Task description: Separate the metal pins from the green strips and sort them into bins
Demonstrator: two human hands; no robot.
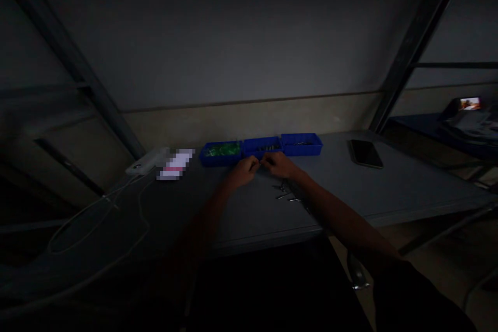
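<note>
My left hand (pixel 245 170) and my right hand (pixel 278 164) meet fingertip to fingertip just in front of the middle blue bin (pixel 262 141). Both are closed in a pinch around something small and dark, too dim to name. Several thin metal pieces (pixel 290 196) lie loose on the table below my right wrist. Green material, shiny like plastic, fills the left blue bin (pixel 221 161). Small parts lie in the middle bin, partly hidden behind my hands. A few slim metal pieces rest in the right blue bin (pixel 302 150).
A dark phone or tablet (pixel 365 153) lies at the table's right. On the left are a blurred-out bright screen (pixel 176 165), a white power strip (pixel 146 162) and trailing white cables (pixel 142 207). Metal frame posts (pixel 420 46) rise at both sides. Another table (pixel 416 127) stands far right.
</note>
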